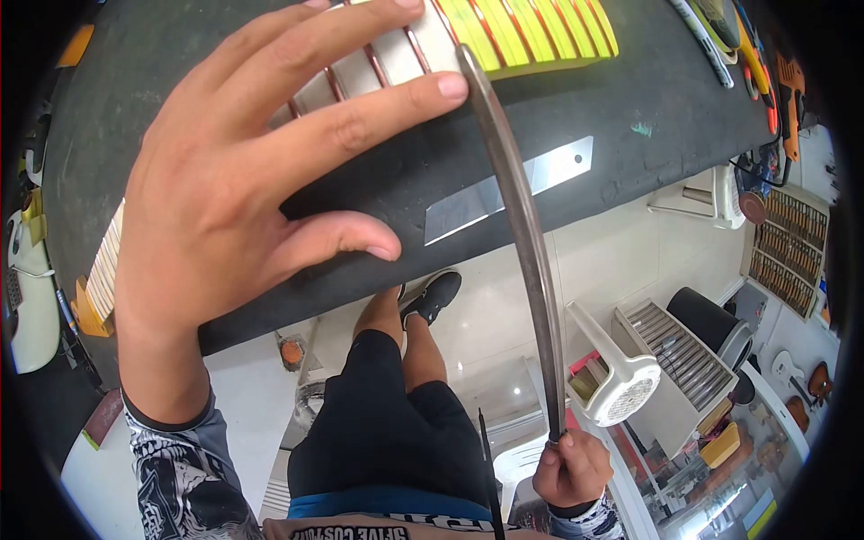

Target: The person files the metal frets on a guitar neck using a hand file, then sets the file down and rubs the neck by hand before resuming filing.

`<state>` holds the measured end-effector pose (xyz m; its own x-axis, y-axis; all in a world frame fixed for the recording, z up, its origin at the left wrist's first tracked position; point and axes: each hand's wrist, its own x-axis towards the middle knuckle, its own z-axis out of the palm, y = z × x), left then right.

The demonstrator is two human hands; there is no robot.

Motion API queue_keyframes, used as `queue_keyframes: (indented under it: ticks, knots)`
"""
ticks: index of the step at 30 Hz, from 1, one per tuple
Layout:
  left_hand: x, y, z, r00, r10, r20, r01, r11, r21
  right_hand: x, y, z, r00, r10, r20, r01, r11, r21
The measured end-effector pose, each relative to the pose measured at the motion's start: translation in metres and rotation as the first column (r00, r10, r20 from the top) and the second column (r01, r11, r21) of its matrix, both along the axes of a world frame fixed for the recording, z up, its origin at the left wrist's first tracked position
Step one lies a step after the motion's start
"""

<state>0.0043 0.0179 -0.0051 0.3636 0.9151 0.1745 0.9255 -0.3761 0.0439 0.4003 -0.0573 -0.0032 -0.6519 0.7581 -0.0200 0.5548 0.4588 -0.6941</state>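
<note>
My left hand (pixel 234 180) lies palm down with fingers spread across a guitar neck (pixel 531 36). Copper-coloured frets cross the neck, pale around my fingers and bright yellow-green between the frets farther right. My right hand (pixel 573 472), low in the view, is wrapped round the near end of a long, slightly curved dark metal file (pixel 522 234). The file's far tip is at the neck's edge, beside my left index fingertip. Under the file, a flat shiny metal strip (pixel 558 166) with a small hole lies on the dark bench mat (pixel 360 216).
A marker (pixel 704 45) and other tools lie at the bench's far right. Below its edge stand a white plastic stool (pixel 616 378) and a rack with rows of slots (pixel 675 351). A slim dark rod (pixel 489 468) rises before my shirt. My legs and a black shoe (pixel 435 297) show below.
</note>
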Motion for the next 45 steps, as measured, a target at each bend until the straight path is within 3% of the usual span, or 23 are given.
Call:
queue_keyframes:
  ticks: [2,4,7,12,19,22,27,30,33,37,45]
  knots:
    - [-0.012,0.004,-0.013,0.996,-0.080,-0.041,0.084,0.991,0.105,0.001,0.000,-0.001,1.000,0.007,-0.002,-0.007,1.000,0.001]
    - [-0.014,0.004,-0.013,0.996,-0.082,-0.044,0.086,0.991,0.101,0.000,0.001,-0.002,1.000,0.009,0.004,-0.009,1.000,0.004]
    - [0.000,-0.002,0.002,1.000,0.024,-0.001,-0.024,0.999,-0.049,0.000,0.001,-0.004,1.000,0.012,0.006,-0.012,1.000,-0.007]
    - [-0.001,-0.003,0.001,0.999,0.045,0.008,-0.044,0.997,-0.061,-0.011,0.009,-0.007,1.000,0.024,0.013,-0.024,0.999,0.042]
    - [-0.002,-0.001,0.004,0.998,0.035,0.044,-0.033,0.998,-0.057,-0.097,0.071,-0.004,0.998,-0.007,-0.056,0.011,0.997,0.072]
    - [-0.002,0.001,0.003,0.996,0.024,0.083,-0.020,0.999,-0.047,-0.148,0.103,-0.008,0.990,-0.004,-0.141,0.030,0.983,0.183]
    - [0.000,0.001,0.002,0.995,0.034,0.096,-0.031,0.999,-0.036,-0.188,0.122,0.011,0.974,-0.149,-0.173,0.142,0.989,-0.050]
    - [-0.001,0.002,0.002,0.995,0.021,0.100,-0.019,1.000,-0.021,-0.161,0.118,0.002,0.970,-0.074,-0.232,0.094,0.993,0.075]
    - [-0.002,0.001,0.000,0.997,0.014,0.078,-0.013,1.000,-0.016,-0.115,0.092,0.005,0.990,-0.046,-0.137,0.072,0.978,0.194]
    - [-0.001,-0.003,0.001,1.000,0.022,0.009,-0.022,0.999,-0.034,-0.044,0.046,-0.006,0.995,0.019,-0.097,-0.006,0.991,0.131]
    - [0.003,-0.001,0.001,1.000,0.025,0.015,-0.024,0.999,-0.030,0.005,0.001,-0.009,0.999,-0.030,-0.021,0.031,0.998,0.063]
